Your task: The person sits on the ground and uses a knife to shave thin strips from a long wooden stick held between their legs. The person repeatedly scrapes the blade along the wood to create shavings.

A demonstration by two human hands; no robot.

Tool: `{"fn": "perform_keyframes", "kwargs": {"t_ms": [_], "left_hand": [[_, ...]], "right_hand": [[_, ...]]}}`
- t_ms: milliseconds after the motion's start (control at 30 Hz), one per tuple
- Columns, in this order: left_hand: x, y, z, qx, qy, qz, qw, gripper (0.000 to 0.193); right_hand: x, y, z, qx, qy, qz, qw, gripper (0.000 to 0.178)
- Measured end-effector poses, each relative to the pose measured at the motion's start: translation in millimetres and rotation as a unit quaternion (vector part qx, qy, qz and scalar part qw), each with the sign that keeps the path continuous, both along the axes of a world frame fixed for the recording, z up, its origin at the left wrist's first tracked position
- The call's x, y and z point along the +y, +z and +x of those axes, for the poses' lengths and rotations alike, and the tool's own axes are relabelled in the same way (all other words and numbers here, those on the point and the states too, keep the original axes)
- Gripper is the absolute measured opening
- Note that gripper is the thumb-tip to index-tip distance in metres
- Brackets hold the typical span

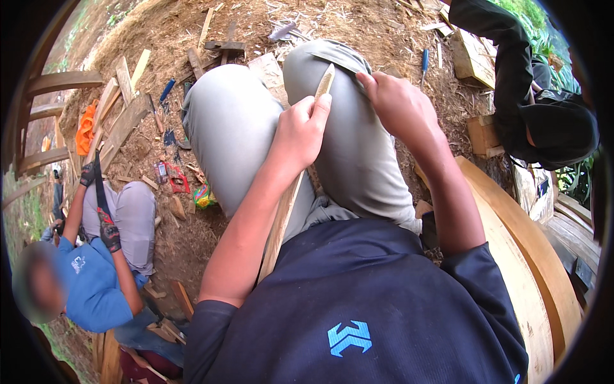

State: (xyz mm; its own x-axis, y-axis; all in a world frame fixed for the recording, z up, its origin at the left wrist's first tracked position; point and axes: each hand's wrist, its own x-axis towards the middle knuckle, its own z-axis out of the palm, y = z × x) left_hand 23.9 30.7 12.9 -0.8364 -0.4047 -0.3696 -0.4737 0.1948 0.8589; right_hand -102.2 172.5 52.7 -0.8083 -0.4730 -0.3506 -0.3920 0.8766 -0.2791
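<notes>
My left hand is closed around a long, narrow wooden stick. The stick's pale, tapered end points up and away over my right knee, and its other end runs back beneath my left forearm toward my body. My right hand is closed in a fist at the outer side of the right knee. From it a thin grey knife blade reaches left across the knee, just beyond the stick's tip. The knife's handle is hidden inside the fist. Blade and stick appear close together; whether they touch I cannot tell.
A co-worker in blue with gloves holds a long blade at left; another person in black is at right. A hammer, a blue-handled chisel and wood offcuts lie on shavings-covered ground. Thick planks stand beside my right arm.
</notes>
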Motion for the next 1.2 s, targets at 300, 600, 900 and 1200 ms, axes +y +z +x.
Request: {"fn": "perform_keyframes", "kwargs": {"t_ms": [300, 600, 900, 1200], "left_hand": [[0.4, 3.7, 0.6, -0.004, -0.005, -0.012, 1.0, 0.049], [-0.6, 7.8, 1.4, -0.019, -0.009, 0.001, 1.0, 0.05], [3.3, 8.5, 6.5, -0.012, -0.013, -0.032, 0.999, 0.055], [-7.4, 5.1, 24.5, -0.009, 0.033, -0.07, 0.997, 0.052]], "right_hand": [[-23.2, -26.4, -10.8, 0.031, -0.021, -0.019, 0.999, 0.056], [3.4, 13.5, -1.1, -0.041, 0.0, -0.017, 0.999, 0.059], [37.6, 24.7, 21.3, -0.027, 0.025, -0.031, 0.999, 0.056], [33.2, 17.7, 54.1, 0.048, -0.012, 0.052, 0.997, 0.048]]}}
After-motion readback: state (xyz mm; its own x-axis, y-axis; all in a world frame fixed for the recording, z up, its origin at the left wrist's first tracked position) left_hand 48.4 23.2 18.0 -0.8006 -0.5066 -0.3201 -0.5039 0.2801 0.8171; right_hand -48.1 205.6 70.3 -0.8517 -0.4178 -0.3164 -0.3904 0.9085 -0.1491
